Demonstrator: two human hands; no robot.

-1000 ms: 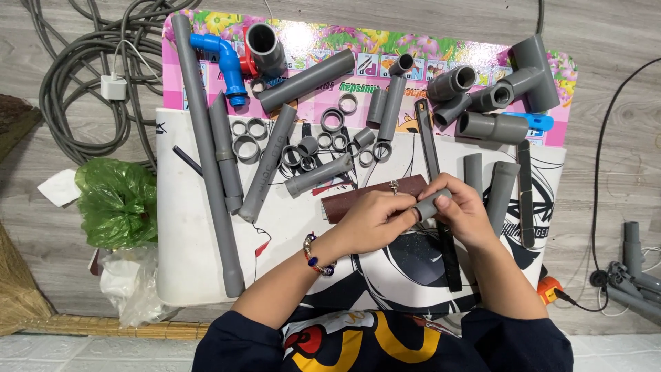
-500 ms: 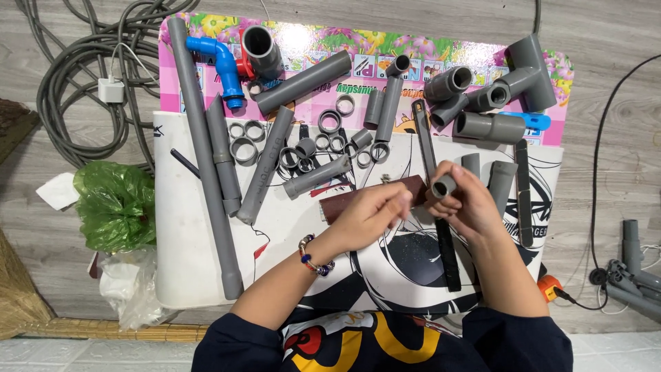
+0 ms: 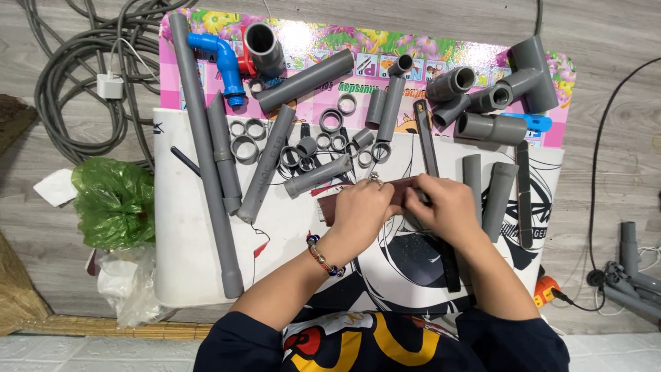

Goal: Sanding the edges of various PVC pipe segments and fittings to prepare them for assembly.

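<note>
Both my hands meet over a dark brown abrasive sheet (image 3: pixel 329 207) lying on the white printed mat (image 3: pixel 186 262). My left hand (image 3: pixel 363 208) curls over the sheet's top edge and holds it down. My right hand (image 3: pixel 451 204) is closed around a short grey pipe piece (image 3: pixel 421 200), of which only a dark sliver shows between the fingers, pressed against the sheet. A ring sits on one left finger and a beaded bracelet on the left wrist.
Long grey pipes (image 3: pixel 205 158) lie at the left, with a blue elbow (image 3: pixel 222 59), loose grey rings (image 3: pixel 331 121) and grey fittings (image 3: pixel 492 96) behind. A black flat bar (image 3: pixel 427 141) and two short pipes (image 3: pixel 499 200) flank my hands. A green bag (image 3: pixel 113 203) and coiled cable (image 3: pixel 76 89) lie on the floor.
Both hands have dropped from just above the mat onto the brown sheet. The short pipe piece, whose open end showed in my right hand, is now almost hidden against the sheet.
</note>
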